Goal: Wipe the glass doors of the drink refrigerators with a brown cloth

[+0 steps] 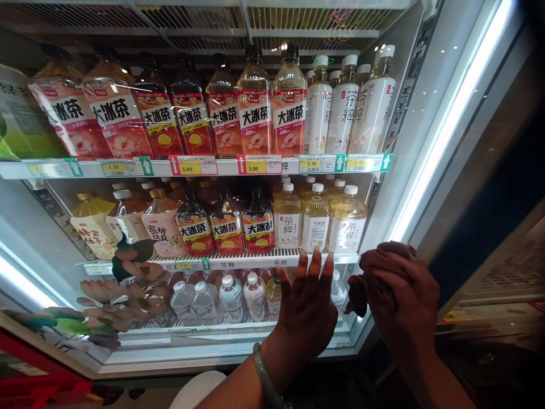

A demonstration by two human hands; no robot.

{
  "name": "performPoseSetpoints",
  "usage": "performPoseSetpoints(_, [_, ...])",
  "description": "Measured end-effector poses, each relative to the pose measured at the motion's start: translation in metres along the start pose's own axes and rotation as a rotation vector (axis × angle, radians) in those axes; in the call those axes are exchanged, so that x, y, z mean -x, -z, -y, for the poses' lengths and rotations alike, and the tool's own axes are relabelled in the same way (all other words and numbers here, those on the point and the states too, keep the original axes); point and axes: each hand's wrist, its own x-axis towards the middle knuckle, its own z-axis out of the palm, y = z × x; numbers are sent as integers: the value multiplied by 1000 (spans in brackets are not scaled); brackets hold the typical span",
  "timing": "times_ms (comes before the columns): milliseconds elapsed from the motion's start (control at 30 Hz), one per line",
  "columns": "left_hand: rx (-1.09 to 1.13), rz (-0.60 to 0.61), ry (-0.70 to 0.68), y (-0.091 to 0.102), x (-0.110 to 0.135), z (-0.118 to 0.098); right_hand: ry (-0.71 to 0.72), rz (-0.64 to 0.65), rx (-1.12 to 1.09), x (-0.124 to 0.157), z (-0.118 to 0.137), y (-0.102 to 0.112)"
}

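My left hand (307, 307) lies flat against the glass door (51, 318) of a drinks fridge, fingers stretched upward and together, open. A grey-green bangle (264, 376) sits on that wrist. Just to its right, my right hand (406, 298) is closed around a dark brown cloth (358, 294), bunched against the lower right part of the glass near the door frame. Behind the hands are the lowest shelf's clear bottles (232, 295) and the middle shelf's pale tea bottles (315, 218).
The top shelf holds iced tea bottles (255, 113) with pink and red labels, and white-capped tea bottles (343, 108). Yellow price tags (255, 166) line the shelf edge. A bright light strip (447, 125) runs up the right door frame. A flower sticker (131, 289) covers the lower left glass.
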Motion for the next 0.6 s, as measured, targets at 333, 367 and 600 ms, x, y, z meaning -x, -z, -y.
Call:
performPoseSetpoints(333, [20,-16,-6,-4,7,2,260,269,-132,16,11,-2])
performPoseSetpoints(367, [20,-9,-4,-4,6,2,224,242,-106,14,4,0])
performPoseSetpoints(600, [34,-49,-17,0,2,0,58,37,-41,6,16,-9])
